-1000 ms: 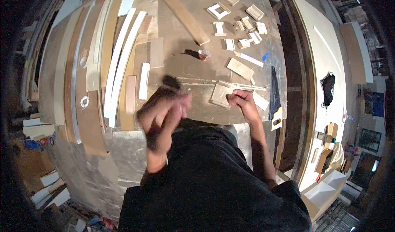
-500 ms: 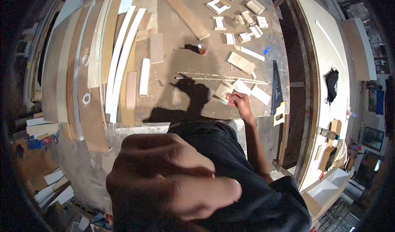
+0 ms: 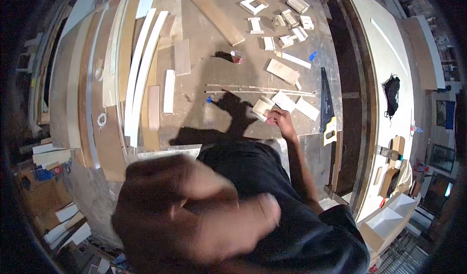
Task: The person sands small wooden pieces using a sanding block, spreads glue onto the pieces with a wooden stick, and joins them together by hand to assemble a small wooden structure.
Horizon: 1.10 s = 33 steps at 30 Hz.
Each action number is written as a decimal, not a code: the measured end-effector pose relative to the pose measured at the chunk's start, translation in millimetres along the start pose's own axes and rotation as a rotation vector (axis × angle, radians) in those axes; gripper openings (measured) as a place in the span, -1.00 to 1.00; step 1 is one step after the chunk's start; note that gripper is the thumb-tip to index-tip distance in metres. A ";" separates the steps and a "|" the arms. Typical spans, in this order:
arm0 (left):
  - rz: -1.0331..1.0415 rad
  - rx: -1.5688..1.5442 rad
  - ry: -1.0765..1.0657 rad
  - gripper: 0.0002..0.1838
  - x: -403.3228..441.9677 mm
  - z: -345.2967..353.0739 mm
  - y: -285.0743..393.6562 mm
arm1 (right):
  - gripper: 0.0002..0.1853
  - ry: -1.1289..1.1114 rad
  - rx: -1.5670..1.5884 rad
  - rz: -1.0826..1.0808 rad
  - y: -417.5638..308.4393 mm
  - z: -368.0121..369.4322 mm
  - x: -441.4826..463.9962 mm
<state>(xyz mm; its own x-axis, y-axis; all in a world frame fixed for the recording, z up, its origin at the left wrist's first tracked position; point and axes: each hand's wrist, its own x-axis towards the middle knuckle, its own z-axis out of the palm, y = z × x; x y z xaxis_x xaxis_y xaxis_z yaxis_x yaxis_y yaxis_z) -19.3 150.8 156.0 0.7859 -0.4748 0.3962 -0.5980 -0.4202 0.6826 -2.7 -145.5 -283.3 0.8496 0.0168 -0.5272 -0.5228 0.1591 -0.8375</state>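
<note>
My right hand [image 3: 280, 120], fingers pinched, grips the near right edge of a small wooden block with a raised lip [image 3: 263, 106], low over the worktable [image 3: 194, 113]. Right beside it lie two flat pale wood pieces [image 3: 283, 101]. Very near the camera, my left hand [image 3: 194, 211] fills the lower left, blurred by motion. Its fingers look curled, and whatever may be between them cannot be made out. Two thin wooden strips [image 3: 253, 89] lie just beyond the block.
A handsaw [image 3: 327, 106] with a yellow handle lies along the table's right edge. Several small wooden assemblies [image 3: 288, 18] sit at the back right, near a small clear cup [image 3: 237, 56]. Long boards [image 3: 138, 79] are stacked leftward. A second bench [image 3: 384, 79] stands right.
My left hand has shifted slightly left and down, its fingers and thumb parting a little. The wooden block in my right hand has turned and tilted. A small blue spot now shows by the strips' left ends.
</note>
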 end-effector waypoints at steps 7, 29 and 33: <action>-0.259 -0.235 0.010 -0.83 -44.5 68.7 -131.8 | -0.84 0.022 -0.034 0.088 21.5 -6.5 9.7; -0.889 -0.495 -0.259 -0.95 -170.7 194.2 -280.5 | -0.75 0.315 -0.580 -0.138 67.8 -23.2 30.4; -0.979 -0.417 -0.306 -0.91 -145.4 192.8 -271.4 | -0.91 0.525 -0.636 -0.347 62.3 -81.0 19.2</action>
<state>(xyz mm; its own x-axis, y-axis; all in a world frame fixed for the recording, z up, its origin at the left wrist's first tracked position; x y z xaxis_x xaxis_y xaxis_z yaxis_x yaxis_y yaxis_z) -1.7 184.8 -205.3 0.7831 -0.2751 -0.5577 0.4063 -0.4525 0.7938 -24.6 -215.2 -357.2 0.9072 -0.4095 -0.0963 -0.3147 -0.5088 -0.8013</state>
